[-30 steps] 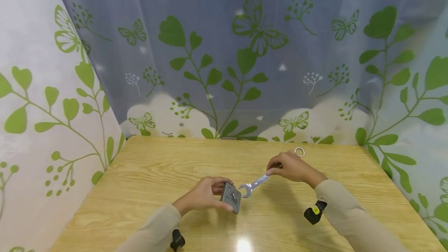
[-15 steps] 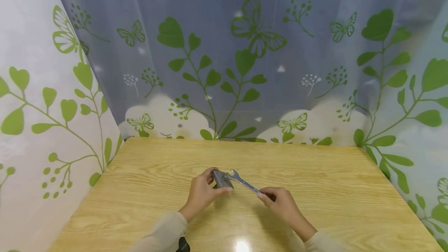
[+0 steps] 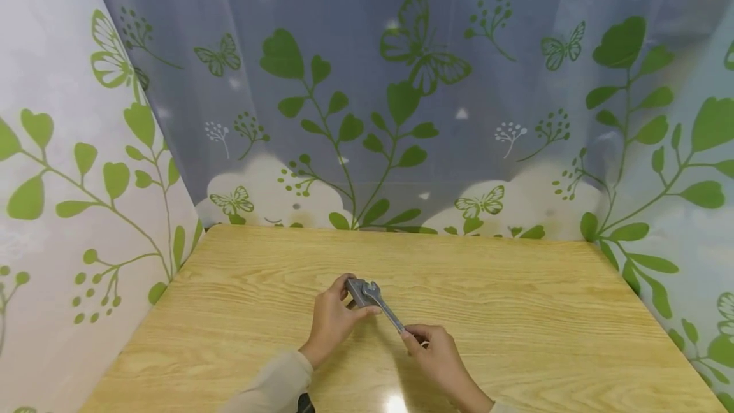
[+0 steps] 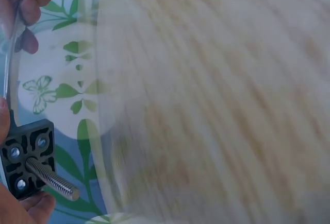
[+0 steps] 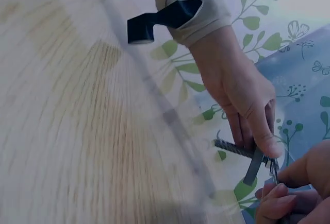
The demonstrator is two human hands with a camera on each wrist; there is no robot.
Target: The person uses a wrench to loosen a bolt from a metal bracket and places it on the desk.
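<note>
Left hand point(image 3: 331, 320): fingers clamped on edges of grey square plate point(image 4: 25, 155), silver threaded metal rod point(image 4: 54, 180) jutting from one face | Right hand point(image 3: 440, 354): fingers clamped on handle of silver open-ended metal wrench point(image 3: 390, 314) | Wrench head at plate's opposite face, contact unclear | Plate above yellowish wood-grain bench point(image 3: 516, 311)

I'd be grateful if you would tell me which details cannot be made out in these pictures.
Head view: whether the open-ended wrench is seated on anything; its head is too small and overlaps the square plate.
Head view: the wrench's far end, hidden by the right grip.
Left wrist view: most of the left grip, cut off by the picture's edges.
Left wrist view: the plate's other face, turned away.
</note>
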